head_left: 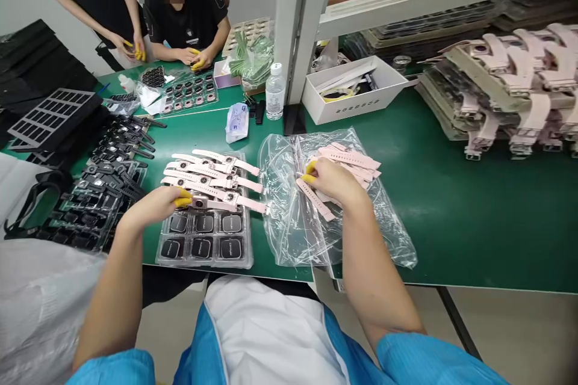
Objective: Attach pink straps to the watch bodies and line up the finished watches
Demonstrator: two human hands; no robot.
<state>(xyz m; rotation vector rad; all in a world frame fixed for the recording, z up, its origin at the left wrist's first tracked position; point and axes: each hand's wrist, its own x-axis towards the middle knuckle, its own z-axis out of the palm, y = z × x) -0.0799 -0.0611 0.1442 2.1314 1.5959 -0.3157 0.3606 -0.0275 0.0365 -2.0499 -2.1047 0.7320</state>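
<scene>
My left hand [159,204], yellow covers on its fingertips, is closed at the edge of a smartwatch [200,203] with a short pink strap piece to its right. That watch lies over a clear plastic tray [248,246]. Above it, several watches with pink straps [212,179] lie in rows across the tray. Nearer the table edge, square black watch faces [204,224] sit in the tray's pockets. My right hand [334,179], also with yellow fingertip covers, pinches a pink watch strap [318,201] over a clear plastic bag [289,240]. More loose pink straps [354,159] lie beyond this hand.
Black-strapped watches [112,177] are piled at the left. A water bottle [275,93], a wipes packet [237,122] and a white box [356,96] stand behind. Stacked trays with pink straps [519,84] occupy the right. Two people in black [194,18] work across the table.
</scene>
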